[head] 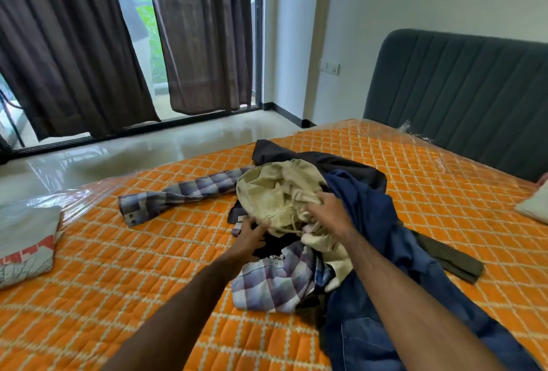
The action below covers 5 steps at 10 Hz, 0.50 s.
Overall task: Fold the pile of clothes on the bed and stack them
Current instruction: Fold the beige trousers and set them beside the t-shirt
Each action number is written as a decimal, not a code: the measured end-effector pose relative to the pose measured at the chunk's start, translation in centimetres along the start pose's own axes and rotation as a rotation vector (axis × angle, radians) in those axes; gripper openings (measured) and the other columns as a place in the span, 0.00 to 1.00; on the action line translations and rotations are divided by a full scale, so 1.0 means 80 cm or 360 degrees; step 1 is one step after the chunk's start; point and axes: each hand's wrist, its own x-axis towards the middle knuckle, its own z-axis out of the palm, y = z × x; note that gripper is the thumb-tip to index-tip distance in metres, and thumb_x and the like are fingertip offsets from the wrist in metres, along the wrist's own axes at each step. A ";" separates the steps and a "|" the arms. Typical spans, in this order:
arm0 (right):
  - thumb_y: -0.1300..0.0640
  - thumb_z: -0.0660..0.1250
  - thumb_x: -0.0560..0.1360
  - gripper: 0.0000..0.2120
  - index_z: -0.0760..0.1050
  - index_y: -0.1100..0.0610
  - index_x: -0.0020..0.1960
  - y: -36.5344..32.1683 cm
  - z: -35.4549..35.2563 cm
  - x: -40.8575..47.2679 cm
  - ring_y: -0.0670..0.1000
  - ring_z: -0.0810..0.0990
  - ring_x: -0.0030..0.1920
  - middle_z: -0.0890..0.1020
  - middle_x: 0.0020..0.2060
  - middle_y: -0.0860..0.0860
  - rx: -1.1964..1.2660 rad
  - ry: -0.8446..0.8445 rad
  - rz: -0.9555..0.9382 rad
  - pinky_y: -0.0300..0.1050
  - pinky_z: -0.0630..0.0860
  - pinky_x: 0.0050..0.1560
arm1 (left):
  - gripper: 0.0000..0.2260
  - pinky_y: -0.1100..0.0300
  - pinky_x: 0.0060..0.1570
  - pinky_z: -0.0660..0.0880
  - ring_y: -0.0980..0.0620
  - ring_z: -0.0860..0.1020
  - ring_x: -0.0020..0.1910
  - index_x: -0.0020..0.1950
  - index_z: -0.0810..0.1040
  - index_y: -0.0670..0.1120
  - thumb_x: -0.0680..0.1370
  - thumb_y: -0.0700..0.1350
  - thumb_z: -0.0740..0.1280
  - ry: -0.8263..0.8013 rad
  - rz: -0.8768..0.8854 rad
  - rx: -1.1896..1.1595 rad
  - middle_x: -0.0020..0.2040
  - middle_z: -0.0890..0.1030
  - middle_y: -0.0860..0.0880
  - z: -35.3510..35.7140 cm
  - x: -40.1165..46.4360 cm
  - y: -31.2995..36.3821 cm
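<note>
At the far left edge of the bed lies a flat, folded grey cloth with a red-and-white print (28,244), partly under a crinkled sheet of clear plastic (68,198). The bed itself wears an orange quilted cover (124,281) stitched in a pale lattice of diamonds, puffy between the seams. On it, left of centre, a soft purple-and-grey checked shirt (267,281) throws one long sleeve out to the left, its buttoned cuff lying flat on the quilt, while its body is bunched at the near side of the pile.

The left hand (250,238) reaches into the heap with fingers curled, gripping the lower edge of a crumpled beige cotton garment (275,193) with a dangling drawstring. The right hand (329,212) pinches a fold of the same beige cloth higher up, knuckles up. Behind sits a smooth black garment (296,154). To the right, heavy dark-blue denim jeans (370,296) drape toward the near edge, and a dark olive strip of cloth (453,261) lies flat beyond them. A ribbed grey padded headboard (462,98) stands at the far right.
</note>
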 end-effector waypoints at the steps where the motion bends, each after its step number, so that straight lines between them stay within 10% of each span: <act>1: 0.52 0.73 0.64 0.14 0.82 0.61 0.45 -0.033 0.021 -0.059 0.56 0.83 0.44 0.84 0.40 0.54 0.0577 -0.0267 -0.0123 0.52 0.78 0.44 | 0.27 0.43 0.51 0.80 0.40 0.82 0.58 0.66 0.77 0.49 0.81 0.68 0.56 -0.0129 -0.0174 -0.0507 0.60 0.83 0.41 0.016 -0.010 0.011; 3: 0.56 0.72 0.62 0.08 0.79 0.58 0.39 -0.098 0.040 -0.173 0.50 0.76 0.36 0.77 0.35 0.54 0.1012 -0.1018 -0.0280 0.42 0.71 0.37 | 0.14 0.65 0.29 0.78 0.51 0.79 0.39 0.47 0.73 0.45 0.87 0.39 0.51 0.0197 -0.0173 -0.0754 0.43 0.80 0.47 -0.018 -0.074 0.053; 5: 0.66 0.63 0.62 0.14 0.82 0.51 0.31 -0.170 0.051 -0.227 0.42 0.80 0.30 0.82 0.29 0.44 0.1117 -0.1108 -0.0363 0.35 0.74 0.33 | 0.09 0.55 0.43 0.78 0.43 0.79 0.47 0.54 0.77 0.41 0.80 0.44 0.62 0.0764 0.0505 -0.0236 0.50 0.79 0.40 -0.123 -0.147 0.132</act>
